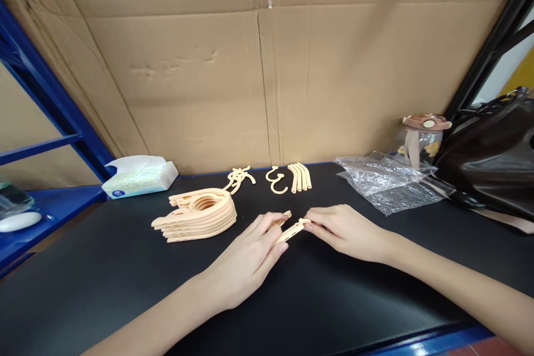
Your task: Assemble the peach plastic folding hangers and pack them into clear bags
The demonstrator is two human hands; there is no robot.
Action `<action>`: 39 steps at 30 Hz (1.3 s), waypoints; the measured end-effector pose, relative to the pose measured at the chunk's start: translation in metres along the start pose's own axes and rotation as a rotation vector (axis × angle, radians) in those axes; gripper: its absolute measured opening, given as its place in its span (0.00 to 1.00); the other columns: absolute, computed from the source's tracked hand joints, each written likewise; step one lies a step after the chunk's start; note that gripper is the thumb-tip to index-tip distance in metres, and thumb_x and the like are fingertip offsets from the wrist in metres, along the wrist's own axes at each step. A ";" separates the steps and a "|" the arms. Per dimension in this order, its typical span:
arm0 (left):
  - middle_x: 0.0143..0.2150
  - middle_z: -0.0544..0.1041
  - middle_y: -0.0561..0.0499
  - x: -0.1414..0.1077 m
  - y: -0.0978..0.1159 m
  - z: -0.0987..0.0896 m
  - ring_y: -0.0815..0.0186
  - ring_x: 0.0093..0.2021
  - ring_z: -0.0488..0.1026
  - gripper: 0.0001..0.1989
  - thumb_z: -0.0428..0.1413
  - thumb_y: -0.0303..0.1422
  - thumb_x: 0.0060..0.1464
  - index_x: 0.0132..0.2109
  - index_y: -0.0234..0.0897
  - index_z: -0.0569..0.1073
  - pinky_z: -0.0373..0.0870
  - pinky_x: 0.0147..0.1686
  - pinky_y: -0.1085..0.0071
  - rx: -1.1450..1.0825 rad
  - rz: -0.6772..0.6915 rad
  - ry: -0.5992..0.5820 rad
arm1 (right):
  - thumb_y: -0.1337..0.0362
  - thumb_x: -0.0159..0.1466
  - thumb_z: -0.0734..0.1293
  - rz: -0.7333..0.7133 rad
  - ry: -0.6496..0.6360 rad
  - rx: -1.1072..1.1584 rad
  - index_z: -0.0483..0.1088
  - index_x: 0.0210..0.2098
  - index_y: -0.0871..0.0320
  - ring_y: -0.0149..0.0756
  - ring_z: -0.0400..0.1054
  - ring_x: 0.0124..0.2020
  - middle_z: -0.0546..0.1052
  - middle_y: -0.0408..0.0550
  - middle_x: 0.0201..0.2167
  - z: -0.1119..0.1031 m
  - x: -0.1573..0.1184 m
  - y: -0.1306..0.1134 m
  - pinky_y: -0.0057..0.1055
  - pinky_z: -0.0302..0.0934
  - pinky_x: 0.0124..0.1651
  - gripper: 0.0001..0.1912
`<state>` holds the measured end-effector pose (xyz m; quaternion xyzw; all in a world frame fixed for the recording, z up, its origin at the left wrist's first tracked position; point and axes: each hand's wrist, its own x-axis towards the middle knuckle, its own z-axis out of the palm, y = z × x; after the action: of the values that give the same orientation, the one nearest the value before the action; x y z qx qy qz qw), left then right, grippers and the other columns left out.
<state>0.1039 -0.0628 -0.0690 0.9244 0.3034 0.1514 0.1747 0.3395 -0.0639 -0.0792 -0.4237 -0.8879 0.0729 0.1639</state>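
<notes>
Fingers of my left hand (248, 258) are wrapped round a cream plastic piece (291, 232), held just above the black table. At its right end, my right hand (348, 231) pinches a small cream part that touches the piece; the fingers hide most of this part. A stack of cream plastic frames (204, 219) lies to the left of my left hand. Beyond the hands are a loose pile of cream parts (240, 178), cream hooks (278, 182) and a row of curved cream strips (300, 177).
A tissue pack (139, 178) stands at the back left. Crumpled clear plastic (387, 183), a bottle (428, 139) and a dark bag (492, 150) are at the right. Cardboard (187, 89) rises behind the black table (104, 278).
</notes>
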 end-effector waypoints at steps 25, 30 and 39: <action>0.61 0.61 0.49 -0.002 -0.004 0.005 0.62 0.60 0.59 0.12 0.41 0.34 0.66 0.46 0.39 0.68 0.61 0.59 0.62 -0.023 0.018 0.041 | 0.55 0.71 0.49 0.034 -0.001 -0.092 0.61 0.32 0.56 0.32 0.66 0.25 0.71 0.42 0.28 0.006 -0.002 -0.008 0.29 0.52 0.28 0.18; 0.61 0.61 0.48 -0.002 -0.005 0.004 0.61 0.60 0.59 0.13 0.40 0.35 0.66 0.45 0.39 0.68 0.60 0.59 0.60 -0.034 0.010 0.045 | 0.60 0.71 0.51 0.084 0.011 0.037 0.59 0.33 0.54 0.30 0.62 0.22 0.68 0.38 0.25 0.003 -0.001 -0.010 0.27 0.52 0.27 0.12; 0.61 0.60 0.49 -0.002 -0.006 0.006 0.61 0.60 0.59 0.12 0.41 0.35 0.66 0.39 0.38 0.67 0.61 0.58 0.62 -0.017 0.007 0.028 | 0.60 0.71 0.49 0.040 0.074 0.149 0.63 0.34 0.55 0.33 0.65 0.35 0.70 0.43 0.32 -0.004 0.001 -0.006 0.31 0.58 0.41 0.16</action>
<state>0.1017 -0.0612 -0.0770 0.9217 0.3013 0.1675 0.1777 0.3362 -0.0663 -0.0732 -0.4306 -0.8646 0.1260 0.2262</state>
